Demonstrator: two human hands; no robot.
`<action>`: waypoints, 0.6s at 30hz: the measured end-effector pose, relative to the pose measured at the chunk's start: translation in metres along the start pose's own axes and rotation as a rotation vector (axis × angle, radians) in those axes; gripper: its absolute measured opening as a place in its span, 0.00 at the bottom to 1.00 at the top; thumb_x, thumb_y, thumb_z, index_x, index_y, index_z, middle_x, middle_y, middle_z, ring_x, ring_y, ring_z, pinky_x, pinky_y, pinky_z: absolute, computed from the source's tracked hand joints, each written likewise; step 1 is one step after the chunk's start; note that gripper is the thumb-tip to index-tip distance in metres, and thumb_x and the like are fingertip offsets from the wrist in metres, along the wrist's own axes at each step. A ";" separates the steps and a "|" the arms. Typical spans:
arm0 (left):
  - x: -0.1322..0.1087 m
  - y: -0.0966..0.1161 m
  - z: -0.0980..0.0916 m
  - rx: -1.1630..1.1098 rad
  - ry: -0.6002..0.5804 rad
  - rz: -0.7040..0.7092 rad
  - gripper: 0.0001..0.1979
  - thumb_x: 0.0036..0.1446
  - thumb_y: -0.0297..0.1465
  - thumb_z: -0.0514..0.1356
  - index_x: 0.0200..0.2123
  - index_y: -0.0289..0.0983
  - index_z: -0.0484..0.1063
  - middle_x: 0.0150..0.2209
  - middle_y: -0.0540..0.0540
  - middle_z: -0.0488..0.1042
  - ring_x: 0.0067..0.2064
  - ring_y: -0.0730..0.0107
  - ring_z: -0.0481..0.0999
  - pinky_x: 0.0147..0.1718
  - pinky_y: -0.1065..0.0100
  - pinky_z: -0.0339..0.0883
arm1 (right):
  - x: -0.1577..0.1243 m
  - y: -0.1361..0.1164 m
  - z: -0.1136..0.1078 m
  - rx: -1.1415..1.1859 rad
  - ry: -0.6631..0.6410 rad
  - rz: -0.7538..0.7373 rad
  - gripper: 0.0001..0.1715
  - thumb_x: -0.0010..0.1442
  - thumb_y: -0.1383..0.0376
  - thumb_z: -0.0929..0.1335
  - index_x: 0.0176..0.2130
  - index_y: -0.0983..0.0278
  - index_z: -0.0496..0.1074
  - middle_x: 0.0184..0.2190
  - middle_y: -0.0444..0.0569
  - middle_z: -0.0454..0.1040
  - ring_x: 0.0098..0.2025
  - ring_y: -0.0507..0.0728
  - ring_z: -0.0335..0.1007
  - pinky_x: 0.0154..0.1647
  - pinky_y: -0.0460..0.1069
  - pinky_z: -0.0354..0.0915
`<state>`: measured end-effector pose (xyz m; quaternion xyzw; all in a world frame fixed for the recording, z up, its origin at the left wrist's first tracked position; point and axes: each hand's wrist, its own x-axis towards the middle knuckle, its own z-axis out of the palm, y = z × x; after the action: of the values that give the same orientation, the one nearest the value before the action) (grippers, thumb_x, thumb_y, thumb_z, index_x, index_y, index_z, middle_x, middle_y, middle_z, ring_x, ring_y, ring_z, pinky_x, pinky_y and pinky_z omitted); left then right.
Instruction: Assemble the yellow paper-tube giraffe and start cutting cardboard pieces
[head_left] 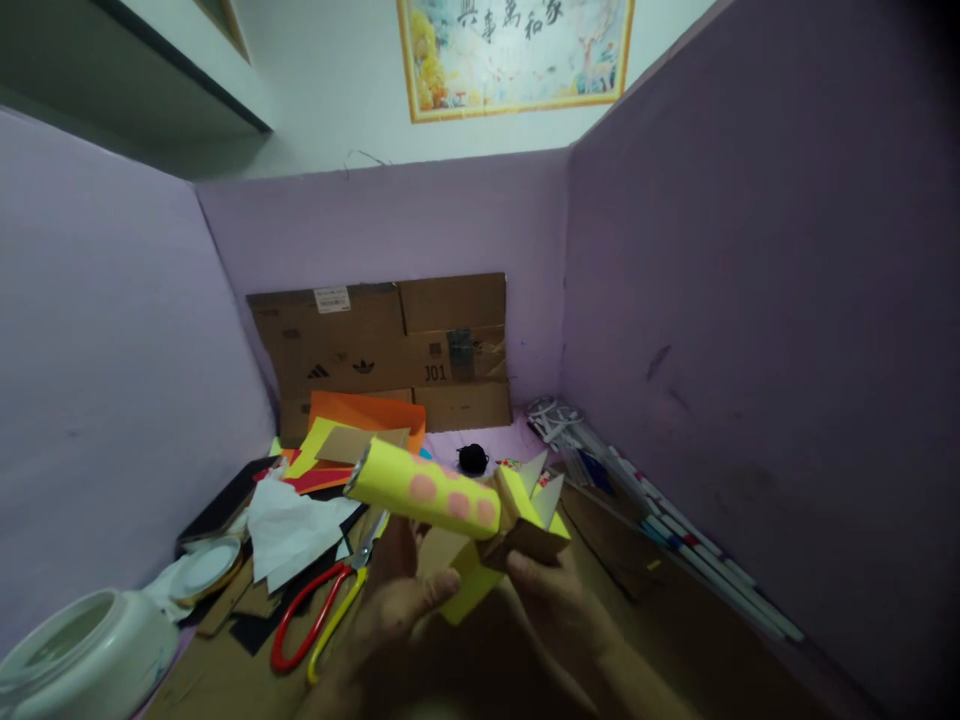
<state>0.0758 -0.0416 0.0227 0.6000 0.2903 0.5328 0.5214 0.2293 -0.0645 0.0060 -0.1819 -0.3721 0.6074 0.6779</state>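
Yellow paper model (463, 508) being gripped by right hand (551, 590), left hand (401, 605) grip unclear, scissors (348, 569) crowded alongside, surface's (697, 640) right edge lined by white rods (720, 562)

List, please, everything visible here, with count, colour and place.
Framed picture: 1, gold-edged, upper wall
Overhang: 1, grey, upper left
Partitions: 3, purple, left, far and right
Flattened cardboard: 1, brown, leaning on far partition
Coloured sheets: several, orange, yellow and red, before cardboard
Black bundle: 1, black, before far partition
Scissors: 1 pair, red and yellow handles, left of centre
Crumpled sheet: 1, white, beside scissors
Dark scraps: several, black, left side
Pot: 1, whitish, lower left corner
Round item: 1, pale, beyond pot
Rods: several, mostly white, along right partition
Paper craft: 1, yellow with pink dots, centre
Left hand: 1, bare, under craft's left, grip unclear
Right hand: 1, bare, holding craft
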 end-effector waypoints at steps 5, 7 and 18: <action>0.027 0.018 -0.048 -0.213 0.179 0.095 0.40 0.37 0.49 0.65 0.54 0.41 0.63 0.53 0.40 0.66 0.56 0.47 0.62 0.49 0.52 0.62 | 0.013 -0.019 -0.025 -0.257 0.109 -0.169 0.22 0.37 0.63 0.75 0.36 0.60 0.73 0.31 0.46 0.76 0.34 0.57 0.71 0.36 0.51 0.67; 0.032 0.027 -0.063 -0.287 0.221 0.117 0.36 0.42 0.49 0.62 0.54 0.41 0.63 0.52 0.40 0.66 0.55 0.51 0.62 0.45 0.55 0.66 | 0.015 -0.026 -0.032 -0.439 0.117 -0.259 0.27 0.37 0.62 0.75 0.40 0.61 0.71 0.35 0.48 0.75 0.35 0.60 0.70 0.36 0.53 0.67; 0.014 0.027 -0.050 0.163 0.195 0.006 0.24 0.52 0.47 0.55 0.42 0.35 0.73 0.38 0.42 0.75 0.42 0.59 0.71 0.39 0.64 0.63 | 0.003 -0.018 -0.019 -0.839 0.108 -0.291 0.32 0.35 0.59 0.74 0.41 0.60 0.65 0.38 0.49 0.74 0.37 0.63 0.71 0.37 0.55 0.69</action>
<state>0.0273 -0.0207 0.0475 0.5868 0.3802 0.5647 0.4384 0.2552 -0.0614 0.0070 -0.4185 -0.5719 0.2920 0.6423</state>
